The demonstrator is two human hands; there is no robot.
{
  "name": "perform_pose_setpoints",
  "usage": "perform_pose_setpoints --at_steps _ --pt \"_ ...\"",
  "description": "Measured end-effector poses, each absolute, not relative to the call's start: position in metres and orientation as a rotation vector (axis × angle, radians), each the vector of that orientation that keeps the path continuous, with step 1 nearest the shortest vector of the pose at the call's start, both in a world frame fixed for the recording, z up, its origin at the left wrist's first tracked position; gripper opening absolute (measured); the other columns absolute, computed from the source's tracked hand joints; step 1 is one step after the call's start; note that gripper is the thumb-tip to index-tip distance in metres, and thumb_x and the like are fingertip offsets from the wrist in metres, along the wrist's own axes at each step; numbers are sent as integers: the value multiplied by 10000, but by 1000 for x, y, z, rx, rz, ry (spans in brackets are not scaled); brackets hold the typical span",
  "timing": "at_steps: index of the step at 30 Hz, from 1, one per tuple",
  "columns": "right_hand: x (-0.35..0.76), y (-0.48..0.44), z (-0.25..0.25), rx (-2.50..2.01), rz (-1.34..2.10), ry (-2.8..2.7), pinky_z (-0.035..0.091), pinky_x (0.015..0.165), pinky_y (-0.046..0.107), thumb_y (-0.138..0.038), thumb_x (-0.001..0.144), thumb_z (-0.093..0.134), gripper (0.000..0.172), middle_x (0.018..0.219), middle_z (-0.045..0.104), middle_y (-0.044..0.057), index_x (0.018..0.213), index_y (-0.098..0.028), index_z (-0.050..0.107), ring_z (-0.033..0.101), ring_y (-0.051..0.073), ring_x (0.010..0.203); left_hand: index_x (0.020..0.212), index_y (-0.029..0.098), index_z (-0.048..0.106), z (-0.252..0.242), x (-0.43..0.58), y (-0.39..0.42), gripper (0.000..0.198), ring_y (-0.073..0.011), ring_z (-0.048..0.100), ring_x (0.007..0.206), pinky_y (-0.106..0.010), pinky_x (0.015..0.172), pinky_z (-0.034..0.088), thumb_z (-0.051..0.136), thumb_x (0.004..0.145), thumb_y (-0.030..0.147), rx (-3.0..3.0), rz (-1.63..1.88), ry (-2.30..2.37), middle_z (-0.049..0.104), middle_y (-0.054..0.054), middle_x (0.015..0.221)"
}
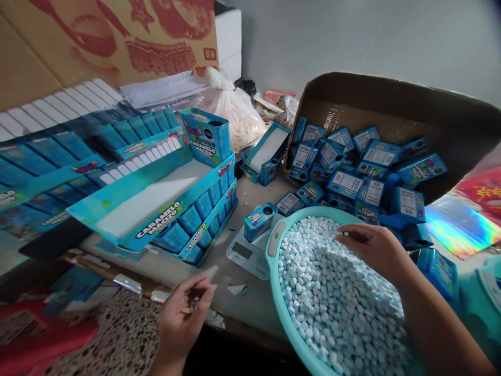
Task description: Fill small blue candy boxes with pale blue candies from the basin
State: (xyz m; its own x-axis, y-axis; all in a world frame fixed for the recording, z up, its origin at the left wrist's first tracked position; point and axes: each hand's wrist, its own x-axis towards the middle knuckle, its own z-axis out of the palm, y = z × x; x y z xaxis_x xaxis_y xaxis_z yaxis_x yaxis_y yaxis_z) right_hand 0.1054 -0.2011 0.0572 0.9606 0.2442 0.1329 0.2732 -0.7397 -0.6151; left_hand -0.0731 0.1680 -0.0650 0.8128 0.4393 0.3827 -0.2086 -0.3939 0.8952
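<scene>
Over a turquoise basin [276, 282] heaped with pale blue and white candies [329, 282], my right hand [376, 250] has its fingers pinched, with a small candy [344, 233] at the tips. My left hand [183, 313] is palm up by the table's front edge, fingers loosely bent and thumb apart; whether anything small lies in its palm is unclear. Between the hands stands a white kitchen scale [250, 261], its display too blurred to read. One small blue candy box [259, 222] rests on the scale.
At left, a display tray [156, 209] holds one upright box [207, 137] and sits on filled trays. More packed trays [50, 156] stand behind. A cardboard carton [324, 104] at right spills many blue boxes. A knotted plastic bag [235, 112] sits at the back.
</scene>
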Motion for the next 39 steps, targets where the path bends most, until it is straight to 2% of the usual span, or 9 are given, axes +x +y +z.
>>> perform_pose_setpoints --at_steps 3,9,12,15,18,20,25,32,39 --pt "108 -202 54 -2435 -72 -357 457 555 306 -564 805 657 388 709 688 42 882 -206 783 583 195 576 1132 192 649 -60 -72 170 263 -149 671 700 -213 690 598 700 920 339 1794 636 207 682 -19 852" --pt "109 -203 51 -2459 -25 -393 461 596 305 -565 838 647 389 728 681 38 900 -201 773 587 195 613 1076 176 680 -44 -68 159 312 -154 658 707 -236 759 596 717 873 409 1702 597 345 692 -35 847" --pt "107 -199 57 -2484 -15 -460 467 617 308 -532 867 629 358 713 670 34 897 -203 768 580 191 609 1044 174 696 -49 -68 159 329 -150 652 678 -207 686 586 742 847 434 1698 585 379 698 -38 828" --pt "110 -188 73 -2505 -42 -604 482 682 314 -466 905 612 300 817 704 46 914 -205 759 611 197 677 1041 164 696 -61 -68 169 353 -165 663 661 -211 623 592 767 832 440 1722 542 311 711 -61 844" --pt "122 -163 98 -2500 -49 -865 470 712 301 -374 934 609 226 897 709 53 953 -198 749 625 195 751 1050 167 696 -67 -68 178 384 -196 696 748 -249 703 617 779 820 462 1742 523 283 723 -79 893" --pt "134 -139 113 -2467 -49 -1054 450 715 279 -293 938 630 158 887 698 44 969 -189 746 622 181 774 1024 169 705 -65 -67 180 378 -211 707 788 -262 738 622 791 803 464 1781 507 256 729 -85 902" --pt "161 -70 135 -2509 141 -1428 380 698 259 -130 904 688 53 850 689 31 915 -148 737 592 159 774 922 170 718 -57 -63 176 296 -200 715 731 -234 674 620 809 773 409 1790 588 161 736 -83 861" --pt "176 -33 133 -2593 258 -1521 347 648 252 -114 836 775 40 768 667 17 858 -123 743 550 135 691 897 160 734 -55 -60 174 279 -196 711 735 -222 658 611 804 781 403 1747 592 151 733 -91 861" --pt "173 -37 134 -2625 221 -1482 341 646 245 -172 867 773 66 808 668 13 907 -124 754 548 129 710 910 152 743 -51 -60 174 496 -230 706 771 -270 669 616 838 708 594 1729 505 236 731 -117 884"
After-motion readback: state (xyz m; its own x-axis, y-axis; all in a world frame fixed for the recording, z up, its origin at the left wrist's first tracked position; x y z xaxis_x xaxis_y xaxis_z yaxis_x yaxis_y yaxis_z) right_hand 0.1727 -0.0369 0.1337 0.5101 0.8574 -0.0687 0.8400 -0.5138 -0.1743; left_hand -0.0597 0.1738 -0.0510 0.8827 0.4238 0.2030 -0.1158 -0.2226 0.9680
